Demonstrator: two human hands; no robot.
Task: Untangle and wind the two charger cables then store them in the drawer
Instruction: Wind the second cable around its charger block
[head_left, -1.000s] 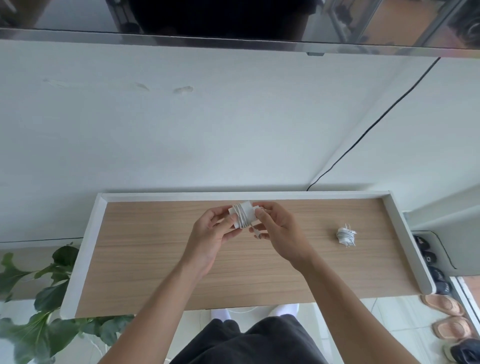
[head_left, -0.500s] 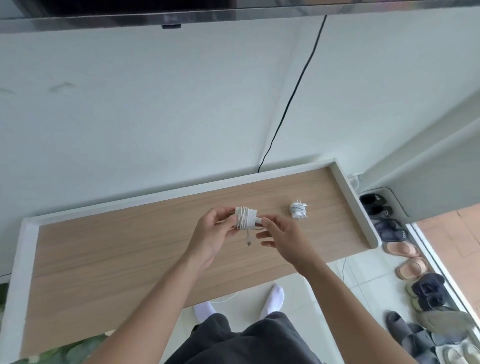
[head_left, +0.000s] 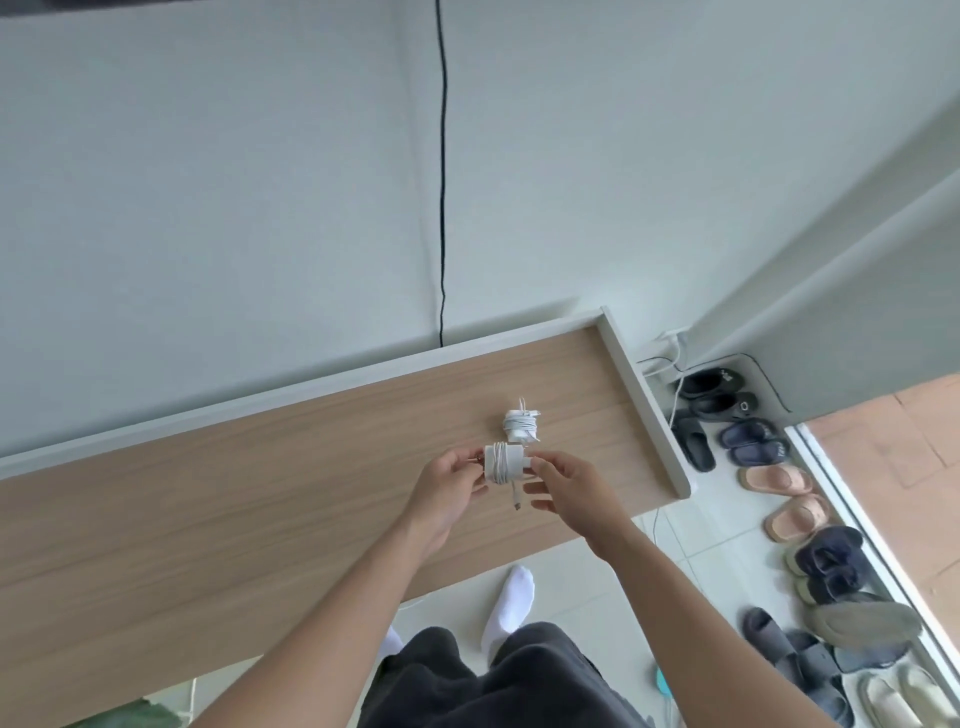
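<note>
Left hand (head_left: 447, 488) and right hand (head_left: 576, 493) raised side by side over a wooden top (head_left: 234, 519), each pinching one end of a held charger (head_left: 501, 462). Left fingertips curled round its left end. Right thumb and forefinger closed on its right end, with the remaining right fingers loosely fanned below.

Around them, a pale wood-grain surface edged at the back and right side by a raised white rim (head_left: 644, 400). Behind it, a plain pale wall (head_left: 208, 182), crossed top to bottom by a thin black cable (head_left: 442, 182) dropping behind the rim. Past the rim's right end, a white plug and lead (head_left: 670, 348) in the corner, then a row of sandals and slippers (head_left: 779, 483) in black, navy, tan and grey along a tiled floor (head_left: 691, 566). Below the arms, dark shorts (head_left: 493, 680) and white socks (head_left: 511, 605). Only the held charger's two ends covered, by the fingertips.

Held charger: a small white block with rounded corners, bound round the middle by close turns of thin white cord, with a short loose cable end (head_left: 517, 496) hanging down to a connector at its tip.

Just beyond it on the wood, a second charger (head_left: 521, 426), likewise white and cord-wrapped, bundled less evenly, a small loop poking up at the far side. Contact between the two impossible to judge.
</note>
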